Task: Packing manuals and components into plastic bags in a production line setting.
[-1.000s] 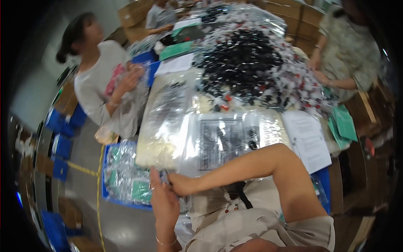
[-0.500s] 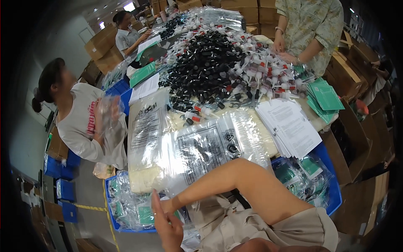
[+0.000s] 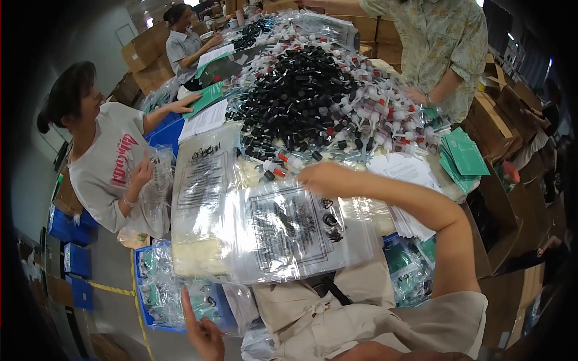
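A: One view only, head camera. Right hand (image 3: 322, 178) reaching forward over the table, blurred; whether spread, curled or gripping anything, impossible to tell. Just beyond its fingers, a heap of small pump bottles (image 3: 313, 99), black caps massed at the centre, white and red ones around the rim.

B: Directly below that forearm?

A: Clear printed bag (image 3: 289, 231), lying flat, small dark parts visible inside near its far right corner. Probably laid nearest the body to stay within easy reach. To the left of it, touching, a second long clear bag (image 3: 201, 198) over a pale stack.

B: Left hand?

A: Left hand (image 3: 205, 334) low, at the bottom edge, fingers loose and spread, gripping nothing, beside a blue bin (image 3: 144, 289) crammed with filled clear bags. Bin on the floor at the table's near-left corner, seemingly parked there as a drop-off within arm's reach.

B: Right of the reaching arm?

A: Stack of white sheets (image 3: 400, 174), then green cards (image 3: 463, 156) fanned farther right, near cardboard boxes (image 3: 500, 120).

B: Others present?

A: Three. Far left of the hands, a person in a white shirt (image 3: 105, 168) pressing a clear bag against the chest; beyond the heap, a person in a patterned shirt (image 3: 442, 42); at the far left corner, a person in a grey shirt (image 3: 183, 45).
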A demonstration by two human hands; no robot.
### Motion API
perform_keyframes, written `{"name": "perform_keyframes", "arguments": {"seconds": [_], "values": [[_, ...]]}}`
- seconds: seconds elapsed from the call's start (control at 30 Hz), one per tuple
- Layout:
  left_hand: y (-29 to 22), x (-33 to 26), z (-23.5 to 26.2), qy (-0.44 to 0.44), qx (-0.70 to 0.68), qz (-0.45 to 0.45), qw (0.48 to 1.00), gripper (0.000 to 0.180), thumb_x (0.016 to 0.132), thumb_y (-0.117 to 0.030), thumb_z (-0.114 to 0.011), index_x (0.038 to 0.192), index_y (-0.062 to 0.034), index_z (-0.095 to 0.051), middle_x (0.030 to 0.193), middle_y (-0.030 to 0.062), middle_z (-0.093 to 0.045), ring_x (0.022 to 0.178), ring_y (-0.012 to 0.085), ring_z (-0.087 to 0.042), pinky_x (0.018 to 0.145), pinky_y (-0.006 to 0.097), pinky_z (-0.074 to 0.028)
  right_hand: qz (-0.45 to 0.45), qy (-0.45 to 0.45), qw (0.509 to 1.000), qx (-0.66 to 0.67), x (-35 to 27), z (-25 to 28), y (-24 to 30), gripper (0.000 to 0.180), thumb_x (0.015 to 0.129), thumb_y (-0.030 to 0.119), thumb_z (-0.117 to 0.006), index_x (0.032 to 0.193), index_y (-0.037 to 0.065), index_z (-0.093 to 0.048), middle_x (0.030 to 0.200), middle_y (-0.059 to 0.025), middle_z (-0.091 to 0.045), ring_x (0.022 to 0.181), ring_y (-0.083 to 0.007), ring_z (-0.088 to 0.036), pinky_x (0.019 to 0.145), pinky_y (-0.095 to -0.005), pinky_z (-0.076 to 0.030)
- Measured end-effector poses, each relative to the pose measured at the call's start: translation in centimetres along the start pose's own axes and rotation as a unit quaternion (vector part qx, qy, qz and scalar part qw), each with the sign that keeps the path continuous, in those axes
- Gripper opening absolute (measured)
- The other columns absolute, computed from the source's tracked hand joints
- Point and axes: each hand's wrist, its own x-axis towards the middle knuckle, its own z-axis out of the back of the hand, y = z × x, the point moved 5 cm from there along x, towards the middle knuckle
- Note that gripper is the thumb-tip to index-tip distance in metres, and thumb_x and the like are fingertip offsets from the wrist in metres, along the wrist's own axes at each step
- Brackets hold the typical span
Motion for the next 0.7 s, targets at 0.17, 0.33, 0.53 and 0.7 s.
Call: {"name": "perform_keyframes", "arguments": {"seconds": [0.17, 0.33, 0.53, 0.7], "values": [[0.0, 0.6, -0.7, 0.006, 0.007, 0.018, 1.0, 0.071, 0.077, 0.015, -0.032, 0.144, -0.0072, -0.028, 0.148, 0.0109, -0.031, 0.044, 0.0011, -0.039, 0.04, 0.017, -0.036, -0.056, -0.016, 0.893, -0.447, -3.5, 7.5, -13.5, 0.011, 0.07, 0.01, -0.057, 0.078, 0.008, -0.064, 0.089, -0.0087, -0.06, 0.089, -0.0273, -0.057, 0.077, -0.0374, -0.047], [0.5, 0.8, -1.3, 0.009, 0.009, 0.018, 1.0, 0.073, 0.076, 0.016, -0.032, 0.144, -0.0088, -0.028, 0.148, 0.0113, -0.031, 0.044, 0.0008, -0.038, 0.041, 0.017, -0.036, 0.047, -0.053, 0.866, -0.495, -4.5, 7.8, -15.1, 0.01, 0.07, 0.017, -0.058, 0.075, 0.011, -0.065, 0.097, -0.0041, -0.055, 0.097, -0.0201, -0.05, 0.079, -0.0316, -0.042], [0.5, 1.0, -1.6, 0.014, 0.01, 0.029, 0.999, 0.077, 0.073, 0.018, -0.03, 0.144, -0.0092, -0.029, 0.148, 0.0121, -0.031, 0.044, 0.0009, -0.038, 0.041, 0.017, -0.037, 0.045, -0.08, 0.947, -0.307, -4.1, 10.3, -14.2, 0.015, 0.075, 0.015, -0.061, 0.085, 0.004, -0.062, 0.099, -0.0102, -0.055, 0.101, -0.0275, -0.052, 0.082, -0.0375, -0.045], [0.4, 1.4, -1.8, 0.022, 0.015, 0.05, 0.998, 0.078, 0.072, 0.019, -0.029, 0.144, -0.0098, -0.029, 0.148, 0.012, -0.031, 0.045, 0.0014, -0.038, 0.042, 0.018, -0.038, -0.055, -0.102, 0.975, -0.189, -4.7, 11.1, -12.6, 0.022, 0.078, 0.011, -0.057, 0.098, 0.003, -0.055, 0.09, -0.0149, -0.056, 0.084, -0.0325, -0.06, 0.075, -0.0424, -0.048]]}}
